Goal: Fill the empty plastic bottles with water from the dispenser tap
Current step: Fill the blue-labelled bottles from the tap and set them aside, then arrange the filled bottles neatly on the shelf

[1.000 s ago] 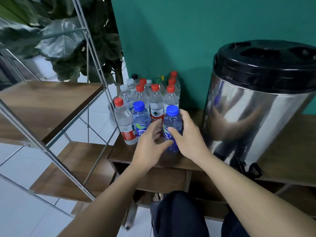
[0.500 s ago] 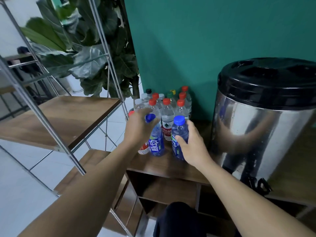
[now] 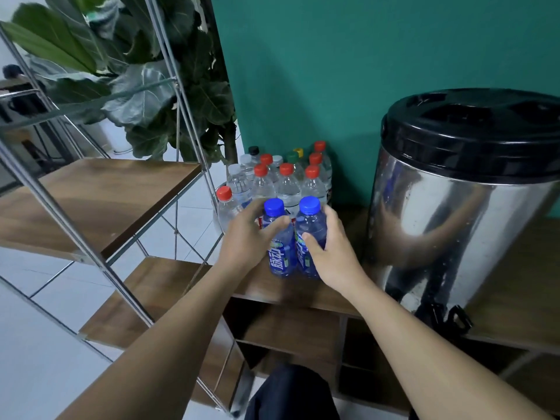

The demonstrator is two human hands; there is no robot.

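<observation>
We see the left hand (image 3: 247,237) curled round the left blue bottle (image 3: 280,250), the right hand (image 3: 331,253) gripping the right blue bottle (image 3: 310,231). Both stand upright, touching, capped blue, on the wooden counter (image 3: 303,291). Contents: cannot tell. Capped clear bottles (image 3: 286,183) cluster just behind; steel dispenser (image 3: 454,222) near, right, tap (image 3: 448,318) low.

Both arms reach forward (forearms bare), the left hand (image 3: 247,237) and right hand (image 3: 331,248) each curled in a grip.
</observation>
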